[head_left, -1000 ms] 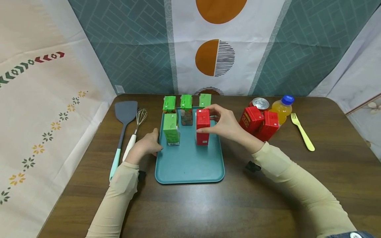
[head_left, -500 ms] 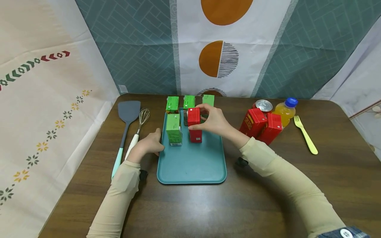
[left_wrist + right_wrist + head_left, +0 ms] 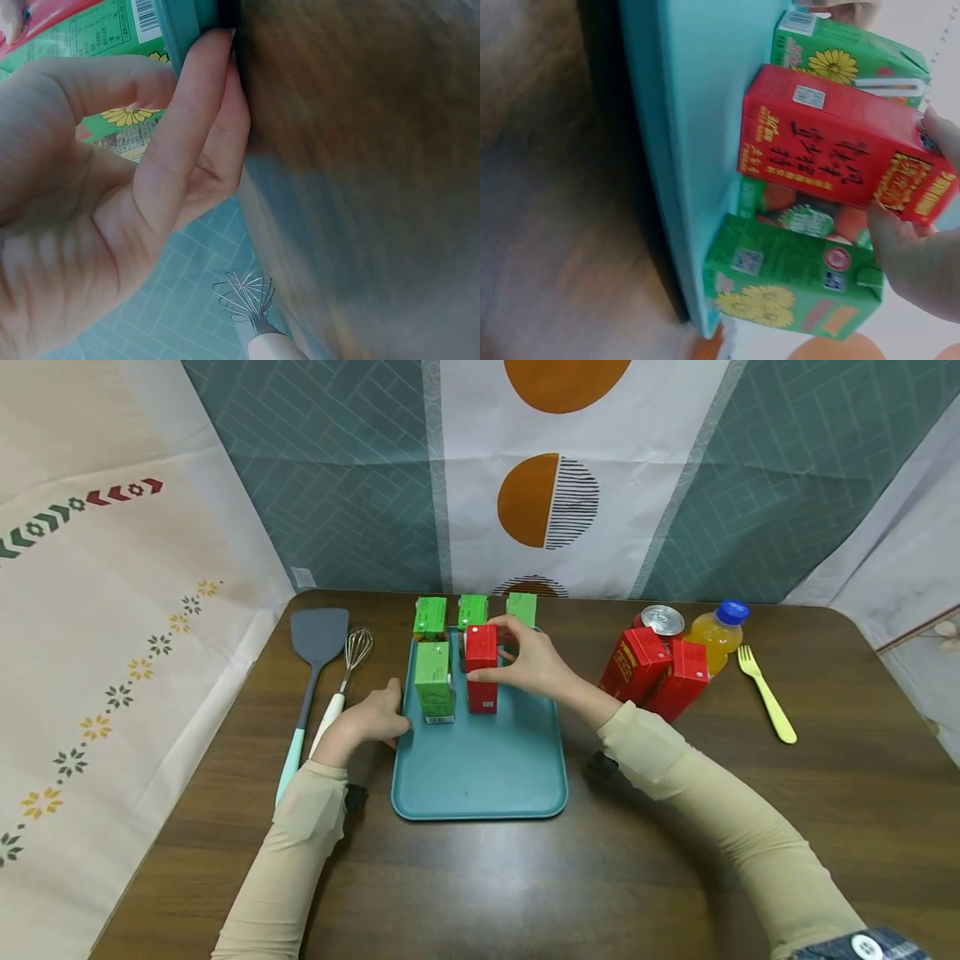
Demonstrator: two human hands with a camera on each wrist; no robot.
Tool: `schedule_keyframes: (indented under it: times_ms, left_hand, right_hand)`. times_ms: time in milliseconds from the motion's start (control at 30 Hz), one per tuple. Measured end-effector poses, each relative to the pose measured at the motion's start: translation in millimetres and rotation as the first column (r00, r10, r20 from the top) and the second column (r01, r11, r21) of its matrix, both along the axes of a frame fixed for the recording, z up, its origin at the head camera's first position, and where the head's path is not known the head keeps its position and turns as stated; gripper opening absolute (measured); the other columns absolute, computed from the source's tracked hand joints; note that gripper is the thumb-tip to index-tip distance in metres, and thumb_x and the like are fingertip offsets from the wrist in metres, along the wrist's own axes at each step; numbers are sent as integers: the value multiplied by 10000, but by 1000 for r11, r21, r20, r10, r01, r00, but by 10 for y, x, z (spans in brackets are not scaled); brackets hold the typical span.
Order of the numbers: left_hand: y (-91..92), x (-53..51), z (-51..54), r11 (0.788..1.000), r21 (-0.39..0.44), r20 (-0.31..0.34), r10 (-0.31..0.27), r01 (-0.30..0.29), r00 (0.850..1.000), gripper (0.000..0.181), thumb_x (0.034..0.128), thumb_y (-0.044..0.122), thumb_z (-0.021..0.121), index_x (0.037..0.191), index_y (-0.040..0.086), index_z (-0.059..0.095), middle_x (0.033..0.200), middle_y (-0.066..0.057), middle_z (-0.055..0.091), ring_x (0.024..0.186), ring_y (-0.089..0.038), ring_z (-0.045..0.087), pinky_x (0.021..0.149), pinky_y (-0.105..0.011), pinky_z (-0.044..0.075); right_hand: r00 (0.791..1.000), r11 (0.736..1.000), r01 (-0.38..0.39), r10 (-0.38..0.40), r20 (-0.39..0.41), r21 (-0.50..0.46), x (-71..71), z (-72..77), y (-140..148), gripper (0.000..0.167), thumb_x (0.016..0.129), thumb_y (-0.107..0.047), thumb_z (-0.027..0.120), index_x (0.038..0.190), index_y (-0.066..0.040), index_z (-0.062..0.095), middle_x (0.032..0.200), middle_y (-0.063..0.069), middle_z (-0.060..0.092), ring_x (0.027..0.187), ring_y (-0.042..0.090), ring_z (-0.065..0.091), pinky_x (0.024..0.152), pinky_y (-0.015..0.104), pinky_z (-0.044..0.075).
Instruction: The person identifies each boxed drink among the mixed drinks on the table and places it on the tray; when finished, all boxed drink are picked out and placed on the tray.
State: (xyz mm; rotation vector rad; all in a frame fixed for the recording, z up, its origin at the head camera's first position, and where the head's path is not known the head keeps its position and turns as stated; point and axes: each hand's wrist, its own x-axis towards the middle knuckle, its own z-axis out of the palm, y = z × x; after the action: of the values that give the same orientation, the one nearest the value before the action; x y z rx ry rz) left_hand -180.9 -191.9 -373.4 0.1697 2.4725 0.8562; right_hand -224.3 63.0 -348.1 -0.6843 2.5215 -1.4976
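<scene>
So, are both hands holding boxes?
No, the right hand holds a red box, but the left hand pinches the edge of the tray.

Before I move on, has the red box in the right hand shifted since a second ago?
Yes. In the head view, the red box in the right hand has moved left relative to the tray, nearer the front green box.
</scene>
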Motion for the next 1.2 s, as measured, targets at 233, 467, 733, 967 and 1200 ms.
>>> schedule_keyframes:
  times_ms: [233, 467, 733, 967, 1200]
  left_hand:
    - [-23, 4, 6, 1000, -19, -12, -12, 12, 1000, 760, 812, -9, 473, 1402, -175, 23, 1041, -348, 562, 589, -226, 653, 602, -328, 527]
    - [-8, -17, -21, 998, -61, 0, -31, 31, 1000, 808, 832, -8, 471, 1404, -177, -74, 1092, -380, 559, 571, -221, 648, 573, -310, 500]
    - [46, 2, -13, 996, -84, 15, -15, 16, 1000, 828, 817, -16, 458, 1408, -163, -103, 1164, -410, 507, 569, -226, 645, 549, -305, 488]
    - [59, 2, 8, 996, -85, 18, -7, 8, 1000, 827, 831, -16, 461, 1412, -151, -111, 1200, -414, 482, 580, -230, 645, 544, -307, 486]
    - [62, 10, -8, 997, -81, 20, 12, -10, 1000, 834, 828, -26, 455, 1414, -141, -127, 1242, -411, 452, 575, -231, 637, 548, -327, 492]
  right_hand:
    - [997, 998, 17, -13, -82, 55, 137, 187, 172, 769, 730, -315, 792, 1381, -124, 430, 1354, 38, 490, 1219, 250, 475, 982, 409, 413]
    - [979, 994, 10, 12, -204, 106, 354, 332, 547, 678, 756, -274, 775, 1348, -148, 469, 1328, 27, 516, 1187, 210, 503, 942, 411, 447]
    - [940, 965, 105, -17, -340, 242, 512, 449, 1043, 613, 755, -267, 775, 1302, -142, 527, 1308, 48, 529, 1183, 227, 489, 910, 478, 444]
    - [928, 938, 171, -50, -368, 303, 573, 539, 1475, 593, 765, -231, 770, 1293, -120, 527, 1234, 91, 571, 1069, 277, 553, 791, 500, 495]
    - [921, 921, 206, -69, -383, 330, 620, 566, 1779, 636, 722, -168, 802, 1292, -108, 525, 1210, 122, 568, 1100, 313, 505, 799, 547, 460]
